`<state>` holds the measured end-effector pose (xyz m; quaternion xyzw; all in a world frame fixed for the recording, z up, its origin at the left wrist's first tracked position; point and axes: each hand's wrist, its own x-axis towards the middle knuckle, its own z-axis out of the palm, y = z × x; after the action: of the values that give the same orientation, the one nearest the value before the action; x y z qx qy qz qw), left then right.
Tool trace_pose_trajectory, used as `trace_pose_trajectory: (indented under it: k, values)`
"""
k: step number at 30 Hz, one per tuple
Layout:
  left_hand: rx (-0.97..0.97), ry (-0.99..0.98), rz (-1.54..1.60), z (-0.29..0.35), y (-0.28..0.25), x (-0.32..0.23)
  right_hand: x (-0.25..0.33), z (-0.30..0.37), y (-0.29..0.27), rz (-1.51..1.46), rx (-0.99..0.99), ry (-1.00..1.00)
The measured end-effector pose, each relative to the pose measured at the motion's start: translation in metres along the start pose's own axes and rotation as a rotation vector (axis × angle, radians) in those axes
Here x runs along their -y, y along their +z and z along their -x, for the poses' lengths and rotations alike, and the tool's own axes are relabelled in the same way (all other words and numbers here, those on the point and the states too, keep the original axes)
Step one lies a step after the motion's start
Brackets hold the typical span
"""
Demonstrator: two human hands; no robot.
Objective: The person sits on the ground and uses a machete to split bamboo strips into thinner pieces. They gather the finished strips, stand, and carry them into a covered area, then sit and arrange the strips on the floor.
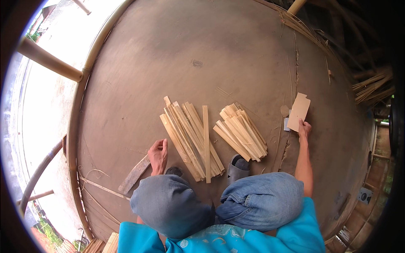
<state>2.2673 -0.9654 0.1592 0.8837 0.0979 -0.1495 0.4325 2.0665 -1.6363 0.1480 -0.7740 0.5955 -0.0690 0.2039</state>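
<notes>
My right hand [304, 128] is out to the right, gripping the lower end of a flat tan piece of card [299, 110] with notched edges. Close to my left knee, my left hand [157, 156] has its fingers curled in; whatever they hold, if anything, is hidden. A worn, flat length of wood [135, 174] lies with its upper end against or behind that hand; contact is unclear. Between my hands are a larger bundle of pale split slats [185, 137] and a shorter bundle [242, 133]. One single slat [206, 143] lies along the larger bundle's right side.
Beside the card are a small whitish packet [287, 124] and a round brownish piece [284, 110]. A crack [296, 63] runs along the brown floor [190, 38]. Bamboo poles [52, 61] edge the left side. Thin strips [373, 88] are heaped at far right.
</notes>
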Motion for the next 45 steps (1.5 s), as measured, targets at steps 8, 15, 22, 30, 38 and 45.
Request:
trace_pose_trajectory:
  k: [8, 15, 22, 30, 38, 45]
  values:
    - [0.084, -0.179, -0.068, 0.007, 0.011, -0.004, 0.178, 0.251, 0.032, -0.488, 0.403, -0.646]
    - [0.119, -0.166, -0.104, 0.014, 0.025, -0.031, 0.177, 0.367, 0.117, -0.090, 0.712, -0.846]
    - [0.138, -0.209, 0.172, 0.021, 0.035, -0.019, 0.181, 0.389, 0.135, -0.253, 0.819, -0.778]
    - [0.253, -0.244, 0.344, 0.016, 0.032, -0.013, 0.203, 0.411, 0.151, -0.498, 1.172, -0.480]
    - [0.311, -0.312, 0.701, 0.010, 0.004, -0.027, 0.247, 0.417, 0.157, -0.685, 1.320, -0.406]
    - [0.373, -0.333, 0.811, -0.008, -0.023, -0.013, 0.270, 0.420, 0.157, -0.699, 1.359, -0.347]
